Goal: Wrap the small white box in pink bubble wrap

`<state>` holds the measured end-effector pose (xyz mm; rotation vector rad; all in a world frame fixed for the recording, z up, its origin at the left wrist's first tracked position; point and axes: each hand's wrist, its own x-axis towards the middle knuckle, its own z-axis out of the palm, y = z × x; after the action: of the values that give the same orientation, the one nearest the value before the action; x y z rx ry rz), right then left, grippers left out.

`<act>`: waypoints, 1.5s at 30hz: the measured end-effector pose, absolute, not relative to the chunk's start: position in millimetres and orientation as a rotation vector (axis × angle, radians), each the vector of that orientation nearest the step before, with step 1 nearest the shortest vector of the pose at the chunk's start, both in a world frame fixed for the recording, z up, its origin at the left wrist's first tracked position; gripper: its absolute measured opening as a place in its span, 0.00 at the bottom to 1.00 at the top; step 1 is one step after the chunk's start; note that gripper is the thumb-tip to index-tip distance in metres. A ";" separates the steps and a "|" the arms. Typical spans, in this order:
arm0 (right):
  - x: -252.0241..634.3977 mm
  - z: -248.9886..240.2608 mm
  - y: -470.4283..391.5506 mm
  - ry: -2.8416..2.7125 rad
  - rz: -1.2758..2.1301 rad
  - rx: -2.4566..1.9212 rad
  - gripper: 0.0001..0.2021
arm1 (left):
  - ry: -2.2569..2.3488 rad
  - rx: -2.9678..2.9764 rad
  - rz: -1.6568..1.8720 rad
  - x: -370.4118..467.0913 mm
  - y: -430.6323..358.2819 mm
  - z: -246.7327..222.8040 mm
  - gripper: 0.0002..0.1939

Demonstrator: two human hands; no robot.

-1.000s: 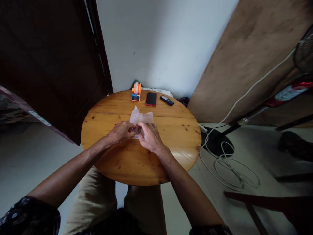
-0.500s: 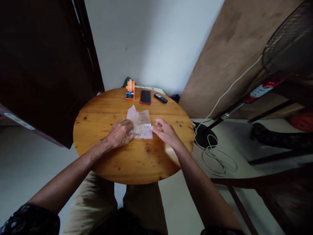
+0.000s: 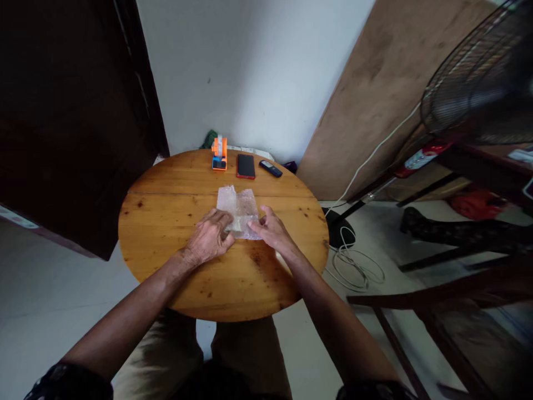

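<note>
A piece of clear bubble wrap (image 3: 246,204) lies on the round wooden table (image 3: 166,222), with its near part folded or layered. My left hand (image 3: 211,236) rests on its left near corner, fingers curled and pressing down on the sheet. At the right near edge is my right hand (image 3: 272,228), thumb on the wrap and fingers apart. Whatever may lie under the wrap cannot be made out.
Along the table's far side are an orange and blue tape dispenser (image 3: 219,154), a dark phone with a red edge (image 3: 246,166) and a small dark handset (image 3: 270,168). A standing fan (image 3: 478,78) and looped white cable (image 3: 353,266) are at the right.
My right hand has moved in onto the right edge of the wrap. The wrap's far left corner lies flatter. The camera view has shifted slightly.
</note>
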<state>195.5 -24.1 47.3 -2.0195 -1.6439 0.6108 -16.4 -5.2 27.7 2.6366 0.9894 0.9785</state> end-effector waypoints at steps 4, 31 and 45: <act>191.4 46.6 -22.3 -1.603 0.609 -2.031 0.36 | 0.952 2.671 1.054 -16.0 -5.5 27.4 0.14; 154.3 55.3 -17.8 -1.090 1.175 -1.317 0.28 | 0.948 2.684 0.984 -18.1 -4.8 28.4 0.16; 145.0 69.0 -15.4 -1.187 1.165 -1.483 0.30 | 0.947 2.346 1.108 -12.5 -4.1 24.0 0.15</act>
<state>145.0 -15.4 69.0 -1.4825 -1.1872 1.1646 -12.5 -4.1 24.0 2.3460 0.9473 1.1084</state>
